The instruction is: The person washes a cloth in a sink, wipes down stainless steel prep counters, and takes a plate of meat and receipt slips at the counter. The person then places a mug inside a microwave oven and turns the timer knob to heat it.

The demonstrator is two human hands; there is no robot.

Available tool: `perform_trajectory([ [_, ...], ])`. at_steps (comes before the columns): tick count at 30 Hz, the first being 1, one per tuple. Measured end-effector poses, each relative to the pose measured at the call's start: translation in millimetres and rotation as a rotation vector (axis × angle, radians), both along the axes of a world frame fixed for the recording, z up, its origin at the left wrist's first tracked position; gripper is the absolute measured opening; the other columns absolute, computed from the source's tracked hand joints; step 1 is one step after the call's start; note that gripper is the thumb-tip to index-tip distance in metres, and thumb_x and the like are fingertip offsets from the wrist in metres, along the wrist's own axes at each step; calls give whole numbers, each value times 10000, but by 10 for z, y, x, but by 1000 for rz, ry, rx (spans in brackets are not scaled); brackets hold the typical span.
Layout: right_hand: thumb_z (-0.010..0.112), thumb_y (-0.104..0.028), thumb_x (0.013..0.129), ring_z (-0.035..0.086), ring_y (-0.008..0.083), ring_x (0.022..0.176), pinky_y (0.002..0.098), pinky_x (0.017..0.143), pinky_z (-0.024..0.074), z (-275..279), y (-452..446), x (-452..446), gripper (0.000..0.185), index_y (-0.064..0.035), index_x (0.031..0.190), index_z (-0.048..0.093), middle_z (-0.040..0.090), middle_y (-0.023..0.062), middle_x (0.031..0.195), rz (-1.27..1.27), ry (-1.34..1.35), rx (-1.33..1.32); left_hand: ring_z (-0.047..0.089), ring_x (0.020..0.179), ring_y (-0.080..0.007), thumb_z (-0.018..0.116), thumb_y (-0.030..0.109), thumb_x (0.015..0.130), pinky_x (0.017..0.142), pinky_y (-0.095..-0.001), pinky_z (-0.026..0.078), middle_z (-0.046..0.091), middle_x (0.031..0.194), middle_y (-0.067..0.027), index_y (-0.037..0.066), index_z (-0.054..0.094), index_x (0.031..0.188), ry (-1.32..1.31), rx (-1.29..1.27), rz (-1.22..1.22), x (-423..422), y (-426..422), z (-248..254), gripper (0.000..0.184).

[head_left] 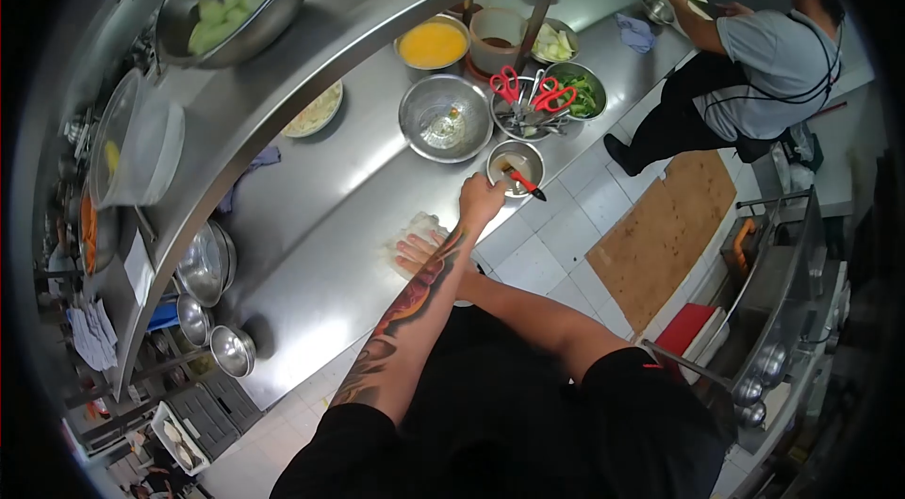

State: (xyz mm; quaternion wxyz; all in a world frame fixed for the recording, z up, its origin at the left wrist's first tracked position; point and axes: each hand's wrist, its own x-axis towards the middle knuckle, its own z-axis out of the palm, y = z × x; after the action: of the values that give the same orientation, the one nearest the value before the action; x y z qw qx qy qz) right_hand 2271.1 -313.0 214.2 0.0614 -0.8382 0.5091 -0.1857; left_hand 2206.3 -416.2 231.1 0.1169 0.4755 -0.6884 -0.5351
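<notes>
My left hand [483, 197], at the end of the tattooed arm, pinches the near left rim of a small metal bowl [496, 156]. A brush with a red and black handle [530, 186] leans in this bowl over its right rim, beside my fingers. My right arm passes beneath the left one. My right hand [415, 252] lies flat, fingers spread, on a thin pale translucent sheet [429, 224] on the steel counter [330, 216]. Part of that hand is hidden by the left forearm.
Beyond the small bowl stand a large metal bowl [443, 143], a container of red scissors and utensils [528, 117], and bowls of green vegetables [583, 94] and yellow liquid [433, 44]. A raised shelf [236, 122] arches at the left. Another person [768, 65] works at far right.
</notes>
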Motion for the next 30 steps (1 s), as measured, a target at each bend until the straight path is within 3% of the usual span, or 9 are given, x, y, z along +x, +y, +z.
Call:
perform_trajectory([
  [2, 475, -520, 899, 197, 299, 1470, 561, 1173, 139, 164, 21, -261, 703, -125, 1470, 364, 264, 96, 1576, -39, -74, 123, 650, 799, -407, 639, 341, 795, 734, -457, 512, 657, 786, -237, -51, 622, 784, -19, -32, 73, -14, 41, 11, 392],
  [3, 488, -519, 892, 191, 304, 1471, 567, 1170, 138, 203, -9, -340, 729, -107, 1476, 347, 247, 113, 1580, -54, -77, 132, 676, 527, -227, 597, 208, 856, 484, -331, 523, 647, 622, -161, -16, 537, 761, -9, -239, 33, -6, 70, 8, 250],
  [6, 487, -333, 903, 182, 297, 1476, 543, 1178, 139, 155, -165, -452, 637, -128, 1486, 333, 236, 96, 1587, -161, -128, 90, 681, 538, -252, 595, 185, 845, 469, -326, 532, 641, 628, -154, -13, 519, 719, 113, 28, 143, 1, 167, 231, 247],
  [7, 540, -301, 866, 182, 319, 1472, 529, 1178, 149, 143, -245, -511, 690, -96, 1489, 325, 233, 122, 1585, -162, -106, 95, 676, 538, -263, 597, 224, 836, 544, -365, 536, 638, 616, -231, -19, 541, 728, 141, 100, 197, 10, 221, 384, 272],
  [14, 443, -416, 942, 188, 285, 1468, 535, 1175, 151, -245, -486, -1064, 648, -116, 1496, 293, 212, 114, 1589, -493, 177, 105, 683, 600, -213, 617, 128, 860, 530, -292, 560, 653, 705, -164, -20, 521, 745, 206, 138, 117, 351, 214, 1107, 210],
  [15, 430, -422, 951, 233, 288, 1446, 521, 1176, 165, -412, -448, -1180, 628, -116, 1486, 310, 251, 119, 1570, -497, -42, 74, 675, 628, -196, 604, 108, 865, 575, -293, 581, 639, 726, -147, -11, 514, 763, 253, 247, 131, 418, 214, 1164, 180],
  [18, 419, -417, 975, 338, 298, 1379, 484, 1172, 205, -483, -355, -1335, 566, -113, 1450, 376, 341, 118, 1519, -451, -1401, 202, 665, 656, -181, 581, 72, 873, 620, -295, 603, 623, 746, -124, 7, 502, 783, 246, 341, 131, 645, 218, 1186, 137],
  [20, 517, -334, 897, 239, 322, 1451, 541, 1156, 196, 117, -134, -1595, 620, -100, 1454, 380, 255, 107, 1578, -681, 95, 70, 664, 656, -183, 571, 57, 877, 621, -296, 604, 621, 745, -118, 14, 497, 786, 193, 320, 124, 770, 206, 1151, 126],
  [30, 544, -179, 875, 292, 319, 1425, 510, 1147, 255, -94, 368, -2729, 569, -78, 1421, 426, 319, 135, 1541, -915, 112, 18, 689, 641, -208, 590, 93, 872, 578, -291, 592, 625, 717, -147, 17, 466, 733, 203, 343, 176, 785, 233, 676, 201],
])
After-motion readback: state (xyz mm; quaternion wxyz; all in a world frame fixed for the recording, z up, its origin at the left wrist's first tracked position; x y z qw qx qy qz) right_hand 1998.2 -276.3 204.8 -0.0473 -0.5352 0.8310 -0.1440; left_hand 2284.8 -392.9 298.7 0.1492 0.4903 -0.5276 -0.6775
